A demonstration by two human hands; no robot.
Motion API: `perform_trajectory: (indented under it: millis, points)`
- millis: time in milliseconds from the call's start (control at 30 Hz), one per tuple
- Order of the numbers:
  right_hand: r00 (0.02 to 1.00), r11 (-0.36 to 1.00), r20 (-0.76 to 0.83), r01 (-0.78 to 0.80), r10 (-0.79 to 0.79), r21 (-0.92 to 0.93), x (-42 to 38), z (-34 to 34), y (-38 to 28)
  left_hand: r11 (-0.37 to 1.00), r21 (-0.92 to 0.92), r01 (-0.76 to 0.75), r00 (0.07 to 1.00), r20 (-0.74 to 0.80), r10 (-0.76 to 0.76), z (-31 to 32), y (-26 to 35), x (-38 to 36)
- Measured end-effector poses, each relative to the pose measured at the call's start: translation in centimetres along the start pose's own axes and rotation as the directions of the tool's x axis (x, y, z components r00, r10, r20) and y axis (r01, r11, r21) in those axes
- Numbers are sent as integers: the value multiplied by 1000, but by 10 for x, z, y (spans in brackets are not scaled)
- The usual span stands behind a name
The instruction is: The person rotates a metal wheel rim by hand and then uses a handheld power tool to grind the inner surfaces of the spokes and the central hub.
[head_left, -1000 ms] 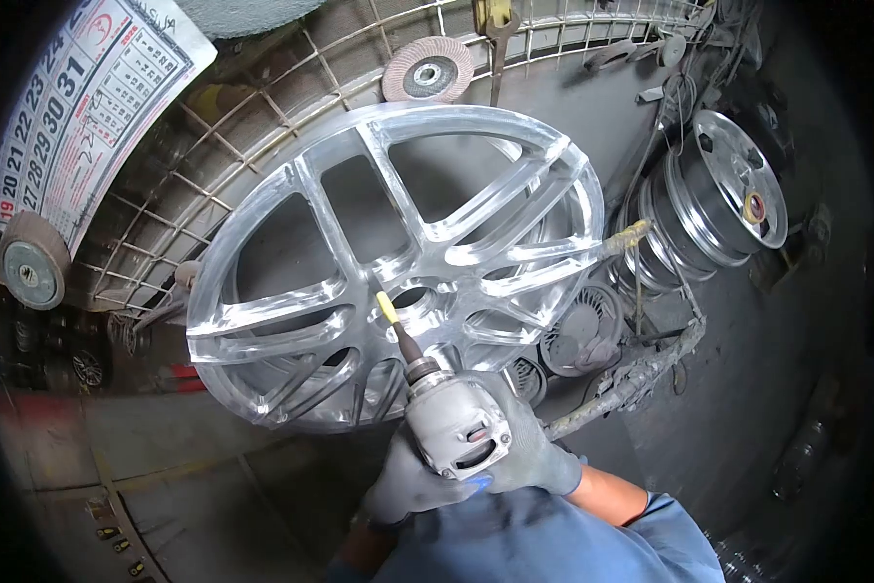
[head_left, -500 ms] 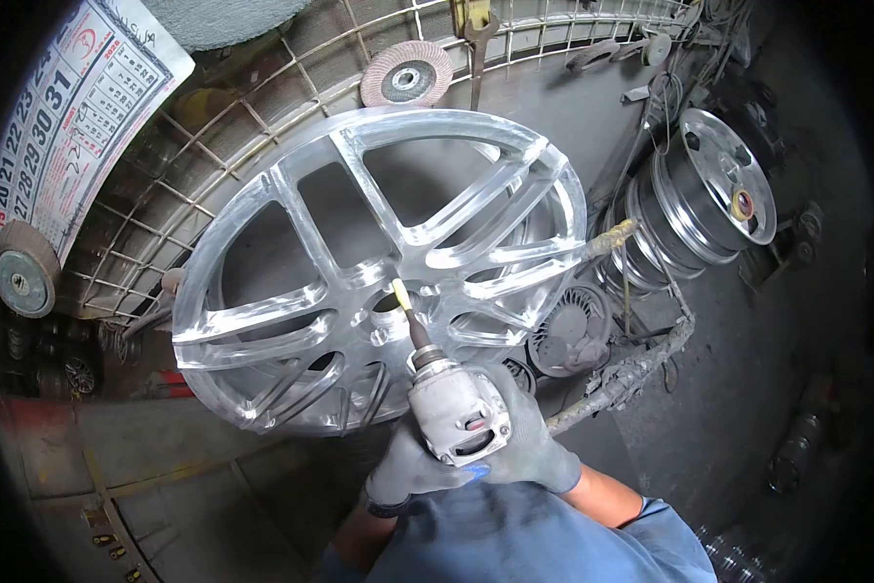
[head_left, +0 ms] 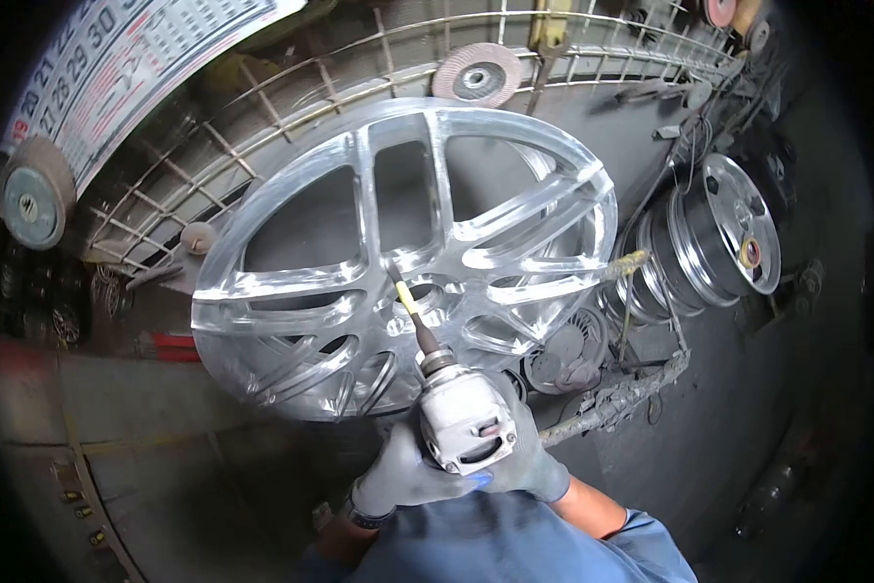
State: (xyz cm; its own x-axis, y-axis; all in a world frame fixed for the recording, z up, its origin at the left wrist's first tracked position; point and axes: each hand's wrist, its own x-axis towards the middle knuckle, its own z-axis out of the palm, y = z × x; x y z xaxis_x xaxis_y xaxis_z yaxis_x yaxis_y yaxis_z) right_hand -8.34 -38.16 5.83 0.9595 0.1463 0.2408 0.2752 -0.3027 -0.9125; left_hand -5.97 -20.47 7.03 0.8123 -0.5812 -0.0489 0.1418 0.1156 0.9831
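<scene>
A large bare-metal alloy wheel (head_left: 301,284) with paired spokes stands tilted in front of me. Both my gloved hands are wrapped round the light grey body of a power tool (head_left: 464,423), my left hand (head_left: 408,471) on its left side and my right hand (head_left: 529,452) on its right. From the tool a dark shaft with a yellow band (head_left: 410,303) points forward to the hub area of the wheel, its thin tip near the base of a spoke. Whether the tip touches the metal cannot be made out.
A wire grid (head_left: 388,82) runs behind the wheel, with a flap disc (head_left: 477,76) on it. Another disc (head_left: 38,194) and a calendar (head_left: 155,68) are at the left. Polished rims (head_left: 685,238) and a crusted metal bar (head_left: 631,394) stand at the right.
The view has shifted, so the wheel, grid and rims appear further right. The tool's tip has moved from the centre hole toward a spoke base. Both my hands still hold the tool.
</scene>
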Motion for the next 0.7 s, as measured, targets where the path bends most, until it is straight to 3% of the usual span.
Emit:
perform_trajectory:
  millis: [67,133,167,200,333,367,400,433,467,533,567,600,667,700]
  points:
    - [997,1000,70,-29,29,-5,-6,1,8,999,39,-29,1000,7,29,3,-1,-2]
    - [999,998,36,-33,32,45,-7,1,10,1000,2,-19,998,-51,19,6,-8,-6]
    - [994,987,69,98,-90,-125,-5,-1,12,995,-102,0,997,-77,-8,9,-8,-4]
    - [992,986,85,105,-95,-128,-4,-2,11,994,-108,-9,996,-90,-1,9,-10,-2]
    - [1000,998,-5,-30,29,-48,-9,-3,12,997,-21,-79,996,-38,78,5,-29,9]
    - [999,998,-1,-42,42,-47,-10,-5,15,960,-267,81,997,17,-80,6,-43,12]
    - [999,998,0,-53,53,-46,-10,-7,15,842,-483,241,971,113,-213,7,-51,15]
    - [996,996,-52,-69,66,-50,-8,-8,7,962,-250,111,992,94,-90,9,-43,18]
    - [997,996,-39,-65,63,-56,-8,-10,7,961,-258,102,993,84,-83,9,-31,20]
    - [996,990,-84,-31,19,-141,-15,-16,8,992,0,-123,988,98,123,7,-13,24]
    - [984,986,-87,-162,158,-39,-22,-14,10,991,14,-134,981,146,131,5,-14,26]
    - [985,986,-77,-159,156,-44,-22,-14,10,990,10,-138,981,137,136,4,-16,25]
    - [996,992,-79,-55,46,-114,-21,-12,10,993,40,-113,982,156,106,2,-20,24]
    - [996,999,-88,5,-10,-52,-15,-9,8,993,36,-116,983,146,110,1,-23,23]
